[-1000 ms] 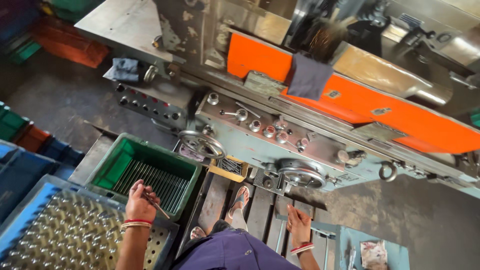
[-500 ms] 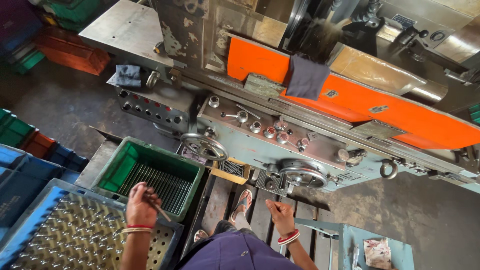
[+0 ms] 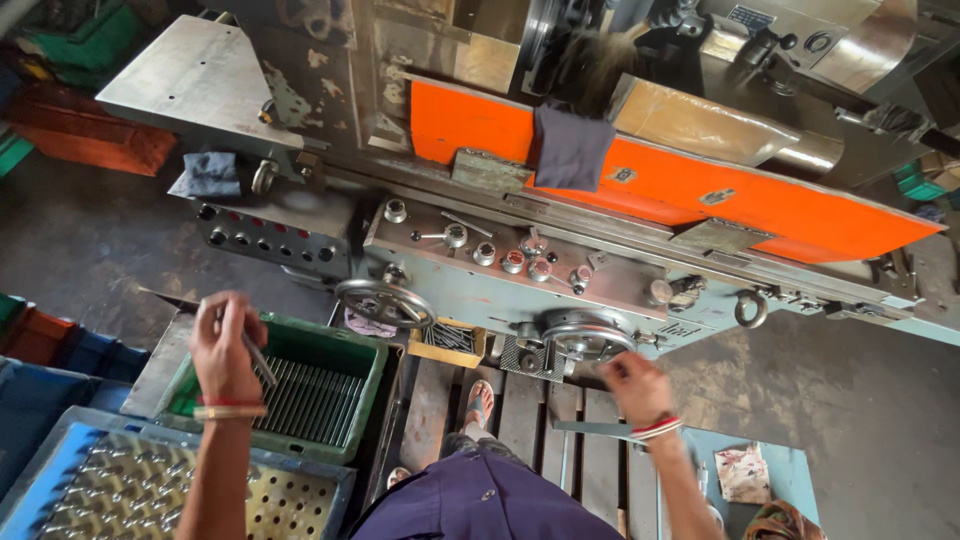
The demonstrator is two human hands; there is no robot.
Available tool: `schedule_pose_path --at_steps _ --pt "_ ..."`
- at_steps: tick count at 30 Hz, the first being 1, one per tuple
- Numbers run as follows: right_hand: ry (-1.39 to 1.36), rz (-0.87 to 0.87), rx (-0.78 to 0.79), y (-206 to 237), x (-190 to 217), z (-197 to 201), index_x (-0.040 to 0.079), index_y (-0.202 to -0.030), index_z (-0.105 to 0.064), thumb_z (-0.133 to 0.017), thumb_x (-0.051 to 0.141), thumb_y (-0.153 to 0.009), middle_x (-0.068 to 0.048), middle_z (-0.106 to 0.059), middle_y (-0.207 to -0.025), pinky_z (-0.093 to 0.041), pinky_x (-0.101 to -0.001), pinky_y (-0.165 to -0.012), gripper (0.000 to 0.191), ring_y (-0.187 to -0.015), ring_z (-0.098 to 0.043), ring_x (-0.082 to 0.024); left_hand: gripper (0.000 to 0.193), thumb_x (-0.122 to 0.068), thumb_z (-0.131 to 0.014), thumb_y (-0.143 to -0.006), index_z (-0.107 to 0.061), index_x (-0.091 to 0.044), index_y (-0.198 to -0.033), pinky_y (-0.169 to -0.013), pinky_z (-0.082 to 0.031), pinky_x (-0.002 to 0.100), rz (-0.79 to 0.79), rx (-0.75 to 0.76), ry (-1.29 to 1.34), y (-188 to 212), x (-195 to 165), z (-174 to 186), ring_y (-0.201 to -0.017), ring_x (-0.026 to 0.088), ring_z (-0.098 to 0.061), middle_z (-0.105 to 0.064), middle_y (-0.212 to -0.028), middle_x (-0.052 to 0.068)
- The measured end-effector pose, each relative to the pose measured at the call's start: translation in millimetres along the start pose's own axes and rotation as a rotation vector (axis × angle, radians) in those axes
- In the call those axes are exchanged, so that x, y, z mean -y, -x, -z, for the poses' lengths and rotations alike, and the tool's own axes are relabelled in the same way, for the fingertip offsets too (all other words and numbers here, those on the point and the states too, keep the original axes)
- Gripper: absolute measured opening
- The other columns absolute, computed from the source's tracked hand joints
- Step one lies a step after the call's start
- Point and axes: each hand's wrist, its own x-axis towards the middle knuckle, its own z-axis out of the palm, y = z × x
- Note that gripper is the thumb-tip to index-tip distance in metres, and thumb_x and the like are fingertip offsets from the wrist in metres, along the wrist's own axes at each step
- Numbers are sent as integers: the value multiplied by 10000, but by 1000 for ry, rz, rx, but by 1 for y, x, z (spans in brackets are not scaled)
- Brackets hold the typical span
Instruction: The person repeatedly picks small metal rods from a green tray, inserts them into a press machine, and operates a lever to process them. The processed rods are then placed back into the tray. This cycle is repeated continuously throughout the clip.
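Head view, looking straight down: the left hand (image 3: 224, 350) is closed around a thin metal rod (image 3: 258, 358), held above the near-left corner of the green crate (image 3: 372, 378), which is lined with more rods lying side by side. Just below that crate sits a blue perforated tray (image 3: 310, 500) with shiny round parts standing in its holes. Over on the other side, the right hand (image 3: 636, 387) hangs just below the right handwheel (image 3: 585, 338) of the grey and orange machine (image 3: 690, 200), fingers loosely curled and holding nothing, not quite touching the wheel. A second handwheel (image 3: 384, 302) sits further left. A dark cloth (image 3: 571, 148) drapes over the orange panel.
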Motion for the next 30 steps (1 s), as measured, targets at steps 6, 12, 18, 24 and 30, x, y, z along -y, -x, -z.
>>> schedule_pose_path --at_steps 6,12,18,24,30 --pt "240 126 -391 -92 -64 110 84 -1016 -700 -770 49 -940 -83 -718 -1007 -567 -369 -708 109 -797 -705 -248 73 -124 -652 -1087 -644 -51 -1095 -624 -438 249 -226 260 20 -85 -74 -111 -700 88 -547 -590 -816 9" --pt "551 148 -560 -190 -119 204 46 -1057 -639 -798 83 -986 -102 -668 -1043 -545 -416 -829 179 -992 -631 -309 102 -170 -648 -1111 -640 -68 -1103 -638 -470 218 -291 553 188 -149 -123 -252 -751 46 -540 -617 -939 -14" --pt "621 99 -657 -293 -180 249 -39 -1212 -539 -617 65 -1069 -280 -615 -1075 -505 -525 -878 193 -1024 -616 -467 144 -227 -667 -1061 -680 -94 -1113 -580 -510 212 -250 662 250 -208 -114 -426 -732 39 -600 -679 -907 -27" --pt "628 -129 -462 -383 -246 272 -90 -1143 -590 -472 193 -1159 -313 -675 -993 -514 -505 -805 307 -925 -664 -471 156 -297 -667 -989 -648 -157 -1054 -432 -417 240 140 604 375 -243 -39 -594 -551 84 -535 -598 -781 -9" --pt "580 -216 -405 -445 -278 282 -83 -999 -716 -473 350 -1178 -295 -702 -909 -531 -518 -812 527 -930 -693 -462 236 -329 -642 -961 -610 -160 -1122 -428 -422 278 476 504 198 -243 42 -699 -554 104 -549 -605 -777 -6"
